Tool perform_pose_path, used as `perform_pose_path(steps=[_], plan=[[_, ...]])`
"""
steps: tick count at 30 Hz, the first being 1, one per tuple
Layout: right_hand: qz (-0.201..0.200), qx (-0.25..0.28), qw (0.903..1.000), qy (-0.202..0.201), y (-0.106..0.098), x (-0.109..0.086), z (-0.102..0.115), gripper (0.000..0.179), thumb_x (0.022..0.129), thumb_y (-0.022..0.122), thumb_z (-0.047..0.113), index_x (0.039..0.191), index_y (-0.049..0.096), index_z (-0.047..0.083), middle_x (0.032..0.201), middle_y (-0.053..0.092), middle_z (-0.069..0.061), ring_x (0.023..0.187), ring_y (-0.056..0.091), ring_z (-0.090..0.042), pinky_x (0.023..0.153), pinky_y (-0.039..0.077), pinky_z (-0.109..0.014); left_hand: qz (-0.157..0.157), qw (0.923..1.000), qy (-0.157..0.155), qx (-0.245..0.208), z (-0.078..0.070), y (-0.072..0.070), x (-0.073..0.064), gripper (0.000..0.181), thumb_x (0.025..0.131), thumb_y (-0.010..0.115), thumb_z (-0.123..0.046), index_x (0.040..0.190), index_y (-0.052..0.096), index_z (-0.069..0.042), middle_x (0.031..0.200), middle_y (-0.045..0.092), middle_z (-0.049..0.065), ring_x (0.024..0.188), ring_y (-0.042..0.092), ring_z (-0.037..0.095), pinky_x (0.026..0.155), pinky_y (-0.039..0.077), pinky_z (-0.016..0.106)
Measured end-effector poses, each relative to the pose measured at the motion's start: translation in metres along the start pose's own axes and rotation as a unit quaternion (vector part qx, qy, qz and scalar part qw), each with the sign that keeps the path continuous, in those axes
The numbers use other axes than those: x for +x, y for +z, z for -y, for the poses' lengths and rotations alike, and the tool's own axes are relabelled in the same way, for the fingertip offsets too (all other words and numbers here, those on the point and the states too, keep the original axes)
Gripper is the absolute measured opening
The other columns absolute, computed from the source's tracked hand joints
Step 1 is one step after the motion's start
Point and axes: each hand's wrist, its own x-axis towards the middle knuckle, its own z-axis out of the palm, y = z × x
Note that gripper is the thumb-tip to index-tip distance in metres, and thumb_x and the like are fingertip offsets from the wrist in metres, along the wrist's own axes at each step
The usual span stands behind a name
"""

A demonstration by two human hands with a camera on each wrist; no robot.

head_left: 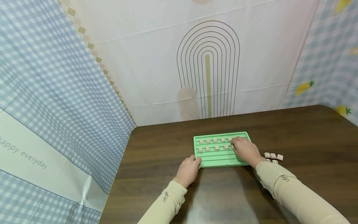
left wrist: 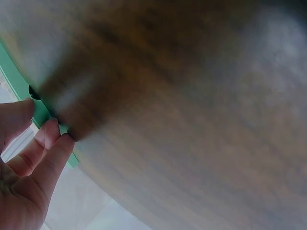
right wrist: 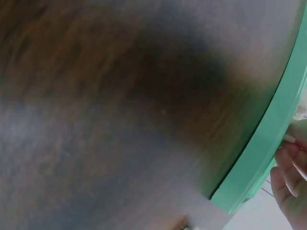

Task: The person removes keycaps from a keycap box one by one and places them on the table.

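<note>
A light green ridged tray lies on the table, with small cream keycaps standing along its two back rows. My left hand grips the tray's front left corner; in the left wrist view its thumb and fingertips meet at the green edge. Over the right part of the tray, my right hand is at the second row, fingers bent downward. A pale sliver of a keycap shows between its fingertips in the right wrist view. The hand hides the right ends of both rows.
Several loose keycaps lie on the dark wooden table just right of the tray, partly behind the right sleeve. A patterned cloth hangs behind the table, and a checked one at the left.
</note>
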Motion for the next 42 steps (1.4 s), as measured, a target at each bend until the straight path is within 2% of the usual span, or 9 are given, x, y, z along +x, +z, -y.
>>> perform_pose_path(steps=[6, 11, 17, 20, 23, 28, 33, 42], plan=[[0.001, -0.012, 0.9999, 0.010, 0.001, -0.003, -0.002, 0.024, 0.088, 0.060, 0.014, 0.110, 0.065, 0.004, 0.109, 0.063, -0.015, 0.099, 0.059, -0.033, 0.078, 0.050, -0.046, -0.002, 1.0000, 0.001, -0.003, -0.003, 0.002, 0.000, 0.011, 0.087, 0.063, -0.017, 0.083, 0.053, -0.014, 0.075, 0.053, 0.002, 0.058, 0.048, 0.016, 0.053, 0.041, 0.021], [-0.021, -0.009, 0.9997, 0.003, -0.003, -0.011, -0.006, 0.023, 0.088, 0.061, 0.015, 0.107, 0.066, 0.005, 0.102, 0.064, -0.013, 0.093, 0.059, -0.031, 0.072, 0.051, -0.043, 0.000, 0.9999, 0.001, -0.010, -0.004, 0.006, 0.000, 0.010, 0.086, 0.064, -0.016, 0.083, 0.054, -0.014, 0.076, 0.053, 0.002, 0.059, 0.049, 0.016, 0.053, 0.041, 0.022], [-0.034, 0.004, 0.9994, -0.004, -0.031, -0.021, -0.018, 0.016, 0.086, 0.063, 0.016, 0.099, 0.066, 0.006, 0.099, 0.061, -0.011, 0.089, 0.056, -0.028, 0.067, 0.050, -0.042, 0.000, 0.9999, -0.003, -0.013, -0.003, 0.007, 0.002, 0.011, 0.085, 0.065, -0.016, 0.083, 0.054, -0.014, 0.076, 0.053, 0.003, 0.060, 0.051, 0.017, 0.054, 0.042, 0.022], [-0.047, 0.003, 0.9989, -0.007, -0.048, -0.033, -0.031, 0.018, 0.085, 0.065, 0.016, 0.099, 0.066, 0.005, 0.100, 0.061, -0.013, 0.090, 0.056, -0.029, 0.067, 0.049, -0.043, 0.002, 0.9999, -0.002, -0.014, -0.002, 0.007, 0.003, 0.010, 0.086, 0.064, -0.016, 0.085, 0.055, -0.014, 0.077, 0.053, 0.003, 0.061, 0.051, 0.017, 0.054, 0.043, 0.023], [-0.054, 0.005, 0.9985, 0.007, -0.058, -0.049, -0.049, 0.018, 0.085, 0.064, 0.016, 0.100, 0.067, 0.005, 0.099, 0.062, -0.013, 0.090, 0.056, -0.030, 0.067, 0.048, -0.045, 0.005, 0.9999, -0.003, -0.016, 0.000, 0.006, 0.002, 0.009, 0.086, 0.064, -0.016, 0.086, 0.055, -0.014, 0.078, 0.054, 0.003, 0.061, 0.051, 0.017, 0.055, 0.044, 0.023], [-0.024, 0.015, 0.9986, 0.045, -0.057, -0.081, -0.077, 0.020, 0.087, 0.062, 0.017, 0.102, 0.066, 0.005, 0.101, 0.061, -0.016, 0.092, 0.054, -0.035, 0.067, 0.046, -0.048, 0.005, 0.9998, -0.008, -0.020, 0.004, 0.000, -0.001, 0.010, 0.086, 0.064, -0.015, 0.084, 0.055, -0.014, 0.077, 0.053, 0.003, 0.060, 0.050, 0.017, 0.054, 0.043, 0.023], [-0.005, 0.014, 0.9974, 0.071, -0.051, -0.107, -0.092, 0.020, 0.085, 0.063, 0.016, 0.101, 0.066, 0.005, 0.101, 0.059, -0.017, 0.089, 0.053, -0.034, 0.065, 0.045, -0.047, 0.002, 0.9998, -0.001, -0.019, 0.003, -0.003, -0.001, 0.009, 0.086, 0.064, -0.015, 0.084, 0.055, -0.013, 0.077, 0.054, 0.004, 0.061, 0.051, 0.017, 0.054, 0.044, 0.023], [0.027, 0.012, 0.9970, 0.072, -0.048, -0.118, -0.096, 0.020, 0.083, 0.064, 0.016, 0.101, 0.067, 0.006, 0.100, 0.060, -0.016, 0.088, 0.053, -0.033, 0.064, 0.046, -0.044, -0.004, 0.9997, -0.005, -0.023, -0.001, -0.003, 0.000, 0.010, 0.085, 0.065, -0.014, 0.084, 0.055, -0.012, 0.078, 0.054, 0.004, 0.061, 0.051, 0.018, 0.055, 0.044, 0.024]])
